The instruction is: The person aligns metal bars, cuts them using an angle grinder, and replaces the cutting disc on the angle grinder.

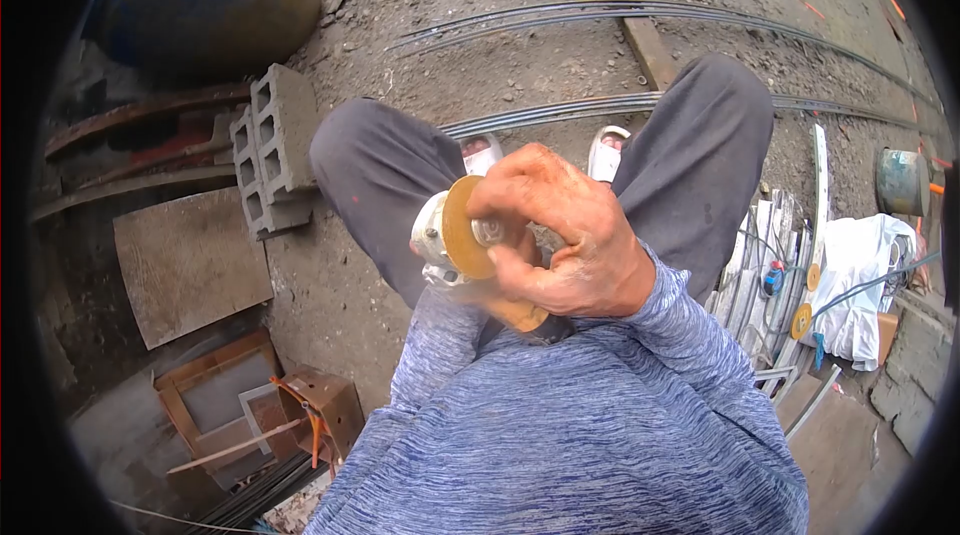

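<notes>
An angle grinder (517, 313) is held up over my lap, its body blurred and partly covered by my hands. The thin tan cutting disc (458, 225) on it stands nearly edge-up. My right hand (575, 235) is bare and curled, with thumb and fingers pinching the metal nut (488, 231) at the disc's centre. Behind the disc is my left hand (430, 240), in what looks like a white glove, closed around the grinder's head. Its fingers are mostly hidden by the disc.
Long thin metal rods (560, 115) lie across the ground beyond my feet. Hollow concrete blocks (268, 150) and a blue drum (205, 0) stand left. On the right are metal strips (745, 270), spare discs (801, 320), a tape measure (773, 278) and a white sack (860, 280).
</notes>
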Demonstrator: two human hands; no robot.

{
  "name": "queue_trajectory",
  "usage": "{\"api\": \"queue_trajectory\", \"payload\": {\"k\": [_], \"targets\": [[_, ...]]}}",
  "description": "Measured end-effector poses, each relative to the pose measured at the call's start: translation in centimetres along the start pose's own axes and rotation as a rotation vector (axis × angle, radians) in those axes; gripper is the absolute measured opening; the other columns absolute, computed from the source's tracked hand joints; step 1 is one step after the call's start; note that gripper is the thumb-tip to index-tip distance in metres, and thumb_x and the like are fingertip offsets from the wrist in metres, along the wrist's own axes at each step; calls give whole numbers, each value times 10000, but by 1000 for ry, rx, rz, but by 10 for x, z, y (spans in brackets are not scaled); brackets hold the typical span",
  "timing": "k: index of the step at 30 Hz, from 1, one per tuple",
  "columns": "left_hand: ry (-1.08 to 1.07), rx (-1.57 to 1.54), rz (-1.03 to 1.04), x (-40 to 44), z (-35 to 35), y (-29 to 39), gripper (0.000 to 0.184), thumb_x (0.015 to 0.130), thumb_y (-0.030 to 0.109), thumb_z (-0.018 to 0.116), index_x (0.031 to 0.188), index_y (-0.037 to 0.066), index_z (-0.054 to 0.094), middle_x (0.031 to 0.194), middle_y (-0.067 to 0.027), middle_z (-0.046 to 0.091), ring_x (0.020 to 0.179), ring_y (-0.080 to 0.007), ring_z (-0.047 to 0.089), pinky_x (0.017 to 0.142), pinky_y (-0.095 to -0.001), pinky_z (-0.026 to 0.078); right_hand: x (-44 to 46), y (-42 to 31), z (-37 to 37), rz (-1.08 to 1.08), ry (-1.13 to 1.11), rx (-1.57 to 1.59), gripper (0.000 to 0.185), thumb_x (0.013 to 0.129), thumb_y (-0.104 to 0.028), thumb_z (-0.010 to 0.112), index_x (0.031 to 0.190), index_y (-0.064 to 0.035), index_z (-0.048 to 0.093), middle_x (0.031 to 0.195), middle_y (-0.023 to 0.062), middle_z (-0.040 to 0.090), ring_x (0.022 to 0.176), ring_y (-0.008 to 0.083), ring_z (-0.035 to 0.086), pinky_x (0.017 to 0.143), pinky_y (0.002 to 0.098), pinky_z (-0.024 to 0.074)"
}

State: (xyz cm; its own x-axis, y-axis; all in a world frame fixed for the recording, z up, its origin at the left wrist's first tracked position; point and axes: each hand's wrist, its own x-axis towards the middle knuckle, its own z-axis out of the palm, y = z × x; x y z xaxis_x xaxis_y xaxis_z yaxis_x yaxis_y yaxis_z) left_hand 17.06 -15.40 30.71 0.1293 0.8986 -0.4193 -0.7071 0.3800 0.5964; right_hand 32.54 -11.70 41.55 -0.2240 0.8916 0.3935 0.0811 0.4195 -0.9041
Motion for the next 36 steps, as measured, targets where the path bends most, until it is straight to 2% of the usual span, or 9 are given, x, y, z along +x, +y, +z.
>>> {"api": "queue_trajectory", "payload": {"k": [7, 11, 15, 18, 20, 24, 28, 33, 36], "targets": [[-43, 82, 42, -5, -1, -1, 441, 962, 460, 600, 1244, 149, 467, 1072, 0, 501, 981, -103, 505, 839, -272, 450, -1, -4, 1, 82, 19, 38, 368, 684, 31, 682, 1045, -30, 638, 977, 104, 607, 899, 267, 627, 786, 372, 523], [-341, 255, 89, -3, 9, 3, 401, 971, 463, 587, 1207, 152, 494, 1003, 2, 504, 883, -94, 494, 759, -256, 440, -8, -5, -6, 247, -87, 38, 374, 704, 17, 709, 1068, -30, 641, 1005, 113, 602, 901, 238, 627, 786, 344, 524], [45, 40, -109, -7, -5, 3, 522, 952, 376, 632, 1360, 139, 407, 1164, -28, 500, 1097, -103, 516, 860, -276, 500, -7, 1, -3, 130, -52, 50, 368, 720, 11, 711, 1080, -18, 644, 1021, 107, 597, 850, 225, 618, 755, 308, 524], [-78, -680, 30, 11, -33, -31, 614, 947, 320, 661, 1432, 137, 333, 1268, -39, 474, 1239, -118, 509, 936, -294, 525, -5, 10, 2, 0, -24, 36, 348, 727, 13, 703, 1069, -8, 648, 1024, 98, 597, 816, 202, 610, 722, 293, 523], [-194, -519, 87, 12, -33, -30, 609, 951, 303, 661, 1432, 139, 327, 1268, -32, 462, 1237, -112, 503, 942, -289, 519, -5, 8, 2, 18, -15, 49, 335, 727, 11, 704, 1058, -5, 652, 1017, 92, 599, 805, 182, 607, 702, 289, 522], [-269, 585, 128, 6, 15, 9, 550, 927, 398, 639, 1345, 116, 420, 1100, -8, 465, 1053, -92, 488, 873, -286, 460, -4, -6, -8, 211, -64, 16, 333, 720, -1, 720, 1046, -8, 652, 977, 83, 602, 785, 149, 604, 670, 284, 519], [-423, 437, 109, 2, 30, 17, 682, 917, 697, 485, 1271, 116, 526, 921, 29, 492, 802, -74, 463, 732, -265, 401, -7, -2, -6, 220, -74, -18, 344, 714, -17, 740, 1045, -18, 647, 940, 72, 601, 754, 138, 597, 660, 277, 513], [198, -115, -120, -9, -7, 1, 524, 981, 438, 583, 1374, 161, 374, 1207, -40, 477, 1121, -100, 548, 952, -280, 514, -8, 3, 2, 112, 9, 46, 363, 725, -64, 790, 1069, -38, 679, 997, 51, 617, 676, 76, 498, 604, 233, 433], [120, 47, -46, -11, 44, 7, 653, 949, 678, 427, 1271, 113, 495, 903, 23, 484, 814, -68, 477, 756, -237, 408, -8, 0, 0, 157, 24, 62, 370, 723, -58, 781, 1076, -34, 676, 1013, 53, 616, 675, 77, 495, 607, 231, 429]]}}
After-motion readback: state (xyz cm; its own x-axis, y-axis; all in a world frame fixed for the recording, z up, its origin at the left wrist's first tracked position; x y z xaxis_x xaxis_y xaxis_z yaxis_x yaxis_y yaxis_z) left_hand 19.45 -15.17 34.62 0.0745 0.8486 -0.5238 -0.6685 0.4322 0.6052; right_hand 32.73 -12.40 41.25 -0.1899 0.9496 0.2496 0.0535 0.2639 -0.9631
